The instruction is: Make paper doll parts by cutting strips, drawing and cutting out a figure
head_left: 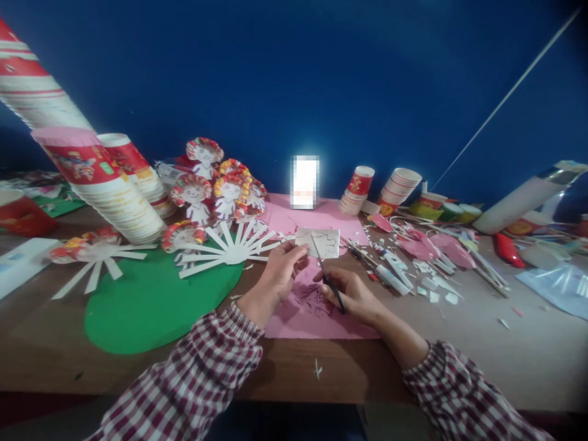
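Between the fingers of my left hand [287, 264] is the left edge of a small piece of white paper [329, 242] with dark outlines drawn on it. My right hand [351, 295] is closed around a pair of scissors [337, 298], their blades reaching up across the paper. Both hands are above a pink sheet [287, 321], which is strewn with small dark scraps [315, 300]. A fan of white paper strips [235, 252] lies left of my left hand, partly over a green sheet [160, 306].
Tall stacked paper cups [82, 165] lean at the left. Paper dolls with curly red and yellow trim [193, 199] stand behind the fan. Shorter cup stacks [356, 190] are at the back. Pens [381, 272] and paper scraps [432, 285] lie to the right, near a white tube [519, 199].
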The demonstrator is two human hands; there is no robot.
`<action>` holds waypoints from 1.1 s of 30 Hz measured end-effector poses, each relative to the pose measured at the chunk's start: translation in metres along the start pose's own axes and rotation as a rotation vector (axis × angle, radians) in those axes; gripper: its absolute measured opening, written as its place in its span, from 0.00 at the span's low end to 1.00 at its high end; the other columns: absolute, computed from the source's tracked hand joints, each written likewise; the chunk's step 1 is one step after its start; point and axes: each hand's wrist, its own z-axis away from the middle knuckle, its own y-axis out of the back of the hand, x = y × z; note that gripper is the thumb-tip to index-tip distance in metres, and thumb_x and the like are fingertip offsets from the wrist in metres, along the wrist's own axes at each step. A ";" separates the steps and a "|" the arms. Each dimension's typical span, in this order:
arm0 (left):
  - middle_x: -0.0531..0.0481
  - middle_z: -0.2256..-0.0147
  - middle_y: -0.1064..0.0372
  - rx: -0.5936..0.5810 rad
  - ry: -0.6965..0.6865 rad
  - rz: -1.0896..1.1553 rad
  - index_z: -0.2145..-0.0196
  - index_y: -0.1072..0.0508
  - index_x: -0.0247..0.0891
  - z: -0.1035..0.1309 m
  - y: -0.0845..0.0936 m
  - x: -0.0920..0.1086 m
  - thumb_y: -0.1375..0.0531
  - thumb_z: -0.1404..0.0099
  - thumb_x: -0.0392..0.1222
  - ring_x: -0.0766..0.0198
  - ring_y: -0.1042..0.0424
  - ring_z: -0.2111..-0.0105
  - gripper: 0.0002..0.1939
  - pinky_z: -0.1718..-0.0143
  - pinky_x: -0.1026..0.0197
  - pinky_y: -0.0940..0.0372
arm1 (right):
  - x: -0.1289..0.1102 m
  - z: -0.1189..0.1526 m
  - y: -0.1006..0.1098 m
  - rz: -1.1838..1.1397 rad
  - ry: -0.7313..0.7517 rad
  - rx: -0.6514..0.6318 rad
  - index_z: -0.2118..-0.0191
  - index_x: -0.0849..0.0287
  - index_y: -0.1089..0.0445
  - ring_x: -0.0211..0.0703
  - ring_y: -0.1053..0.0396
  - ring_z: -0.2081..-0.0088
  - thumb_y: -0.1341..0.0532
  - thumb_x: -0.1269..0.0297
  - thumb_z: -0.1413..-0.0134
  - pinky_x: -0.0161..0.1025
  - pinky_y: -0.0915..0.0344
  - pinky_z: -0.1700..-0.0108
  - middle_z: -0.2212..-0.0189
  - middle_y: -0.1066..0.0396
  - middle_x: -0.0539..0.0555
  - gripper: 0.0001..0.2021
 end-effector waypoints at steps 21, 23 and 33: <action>0.55 0.74 0.33 0.012 0.005 0.001 0.74 0.31 0.35 0.000 0.000 0.000 0.29 0.54 0.37 0.71 0.33 0.72 0.14 0.68 0.66 0.38 | -0.006 0.001 0.001 0.018 -0.018 -0.001 0.60 0.61 0.33 0.36 0.37 0.78 0.38 0.46 0.46 0.32 0.39 0.76 0.79 0.38 0.46 0.21; 0.55 0.74 0.33 0.012 0.002 0.002 0.74 0.31 0.35 0.000 0.000 -0.001 0.29 0.55 0.37 0.71 0.33 0.73 0.14 0.68 0.66 0.38 | -0.005 0.001 0.001 0.026 -0.016 0.002 0.60 0.61 0.32 0.36 0.37 0.78 0.39 0.46 0.46 0.32 0.40 0.76 0.79 0.38 0.46 0.21; 0.55 0.74 0.32 0.022 -0.006 0.001 0.74 0.31 0.35 -0.001 -0.001 -0.001 0.28 0.56 0.38 0.71 0.33 0.74 0.15 0.70 0.66 0.39 | -0.004 0.001 0.001 0.023 -0.007 0.005 0.61 0.60 0.32 0.35 0.40 0.79 0.39 0.45 0.46 0.32 0.41 0.76 0.79 0.40 0.46 0.20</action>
